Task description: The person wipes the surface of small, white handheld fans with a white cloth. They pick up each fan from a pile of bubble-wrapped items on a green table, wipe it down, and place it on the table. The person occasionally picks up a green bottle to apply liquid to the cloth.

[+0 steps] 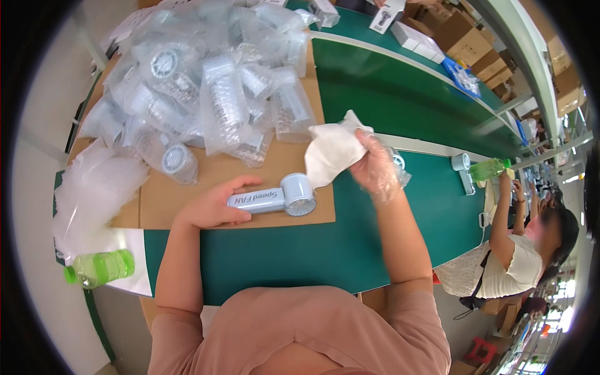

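Note:
My left hand (219,205) is closed round the handle of a pale blue handheld fan (259,200), which lies over the cardboard sheet (181,209) with its round head to the right. A white cloth (334,152) is pinched in my right hand (375,165), just above and right of the fan's head. Thin transparent plastic shows about that hand's palm and wrist; whether it is a glove or a bag, I cannot tell. Partly hidden behind the hand is a round, pale blue piece (398,162). Bubble-wrapped fans (222,103) lie heaped at the far side of the cardboard.
Empty-looking plastic bags (97,187) pile up at the left, above a green bottle (100,269) on its side. Rightward along the green table (431,206) are another fan (462,172), a second green bottle (490,169) and a co-worker (512,262). White boxes (417,42) line the far bench.

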A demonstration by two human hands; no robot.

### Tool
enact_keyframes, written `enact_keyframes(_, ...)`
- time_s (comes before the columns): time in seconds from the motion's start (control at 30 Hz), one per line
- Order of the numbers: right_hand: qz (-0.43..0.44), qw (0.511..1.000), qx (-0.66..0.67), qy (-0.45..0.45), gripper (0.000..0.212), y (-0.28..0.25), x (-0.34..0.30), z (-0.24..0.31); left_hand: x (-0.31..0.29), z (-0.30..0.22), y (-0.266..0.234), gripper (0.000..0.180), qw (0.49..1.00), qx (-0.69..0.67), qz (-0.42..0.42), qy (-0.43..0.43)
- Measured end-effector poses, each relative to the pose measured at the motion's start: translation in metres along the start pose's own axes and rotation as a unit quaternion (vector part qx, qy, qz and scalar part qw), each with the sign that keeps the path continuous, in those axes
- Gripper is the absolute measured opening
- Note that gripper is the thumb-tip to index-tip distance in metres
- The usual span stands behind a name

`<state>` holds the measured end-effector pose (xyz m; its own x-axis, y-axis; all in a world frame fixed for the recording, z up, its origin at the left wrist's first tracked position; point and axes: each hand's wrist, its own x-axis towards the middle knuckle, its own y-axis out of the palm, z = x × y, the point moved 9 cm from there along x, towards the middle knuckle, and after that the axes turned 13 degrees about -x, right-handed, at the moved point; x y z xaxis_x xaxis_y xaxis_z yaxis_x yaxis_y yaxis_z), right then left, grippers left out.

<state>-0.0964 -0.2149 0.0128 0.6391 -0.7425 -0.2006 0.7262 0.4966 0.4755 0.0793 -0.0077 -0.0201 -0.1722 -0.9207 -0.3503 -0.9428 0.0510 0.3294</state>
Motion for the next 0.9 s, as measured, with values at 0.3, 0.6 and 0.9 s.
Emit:
enact_keyframes(0.3, -0.066, 0.700, -0.634, -0.323, 0.033, 0.068, -0.079, 0.057, 0.001, -0.016, 0.003, 0.065, 0.949, 0.235, -0.157, 0.138)
enact_keyframes(0.6, 0.002, 0.728, -0.659, -0.191, 0.057, 0.090, -0.055, -0.008, -0.003, -0.025, 0.012, 0.044, 0.904, 0.338, -0.229, 0.122)
enact_keyframes(0.9, -0.082, 0.931, -0.345, -0.090, 0.050, 0.041, -0.029, -0.053, 0.010, -0.017, 0.039, 0.045, 0.866, 0.396, -0.214, 0.217)
